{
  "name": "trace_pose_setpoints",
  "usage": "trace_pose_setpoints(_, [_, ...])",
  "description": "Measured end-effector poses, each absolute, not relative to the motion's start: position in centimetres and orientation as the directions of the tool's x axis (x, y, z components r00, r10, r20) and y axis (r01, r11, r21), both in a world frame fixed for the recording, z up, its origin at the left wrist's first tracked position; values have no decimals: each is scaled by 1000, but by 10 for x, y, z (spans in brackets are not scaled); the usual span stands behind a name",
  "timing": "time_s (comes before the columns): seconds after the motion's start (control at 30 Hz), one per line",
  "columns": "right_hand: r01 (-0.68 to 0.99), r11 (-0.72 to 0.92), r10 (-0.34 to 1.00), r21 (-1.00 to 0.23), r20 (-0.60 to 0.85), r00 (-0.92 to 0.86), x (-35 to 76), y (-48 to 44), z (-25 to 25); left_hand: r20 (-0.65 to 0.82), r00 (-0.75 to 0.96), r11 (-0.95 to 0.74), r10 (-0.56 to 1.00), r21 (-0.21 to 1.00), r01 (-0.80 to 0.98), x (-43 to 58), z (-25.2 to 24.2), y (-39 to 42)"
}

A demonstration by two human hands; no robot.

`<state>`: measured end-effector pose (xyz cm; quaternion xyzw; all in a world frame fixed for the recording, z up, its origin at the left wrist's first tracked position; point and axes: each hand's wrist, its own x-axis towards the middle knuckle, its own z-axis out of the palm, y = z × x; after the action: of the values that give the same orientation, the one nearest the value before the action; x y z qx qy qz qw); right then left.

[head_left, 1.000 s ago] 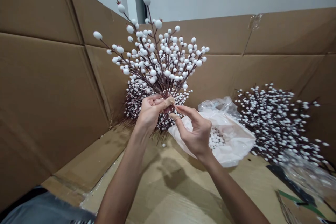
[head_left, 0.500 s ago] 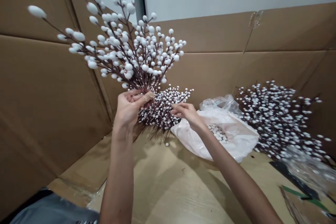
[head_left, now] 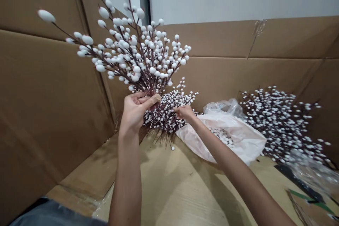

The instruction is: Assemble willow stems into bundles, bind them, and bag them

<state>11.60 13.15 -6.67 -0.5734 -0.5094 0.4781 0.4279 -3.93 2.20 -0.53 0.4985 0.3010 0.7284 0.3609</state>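
My left hand (head_left: pixel 136 109) is closed around the stems of a spray of white berry branches (head_left: pixel 132 54), held upright and fanning up to the left. My right hand (head_left: pixel 184 112) reaches forward into a pile of berry branches (head_left: pixel 169 111) leaning in the box corner; its fingers are curled on a sprig there. A loose white berry (head_left: pixel 172 148) lies on the cardboard floor in front of the pile.
A white plastic bag (head_left: pixel 238 141) with loose white berries lies right of my hands. A larger heap of berry branches (head_left: pixel 280 122) sits at the right. Cardboard walls (head_left: pixel 53 88) enclose the space. Clear plastic wrap (head_left: pixel 312 173) lies at the far right.
My left hand swung the bunch up and to the left. My right hand left the bunch's stems and reached out to the pile in the corner.
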Motion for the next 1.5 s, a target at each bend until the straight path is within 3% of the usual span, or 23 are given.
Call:
trace_pose_setpoints(0.23, [-49, 137, 988, -989, 140, -70, 160, 71, -15, 448, -186, -485, 875, 804, -344, -38, -4, 24])
trace_pose_setpoints(0.4, [-190, 366, 901, -911, 398, -173, 174, 10, 18, 428, -83, -426, 900, 822, -378, -23, -2, 19])
trace_pose_setpoints(0.53, [-202, 512, 812, -835, 547, -201, 167, -16, 27, 432, -2, -395, 902, 823, -408, -5, -3, 12])
trace_pose_setpoints(0.93, [-76, 544, 818, -836, 548, -176, 178, -30, 34, 452, 110, -365, 885, 821, -439, 20, -8, 2])
trace_pose_setpoints(1.5, [30, 495, 850, -868, 477, -226, 178, -22, 38, 419, 83, -345, 904, 832, -434, 29, -1, -6])
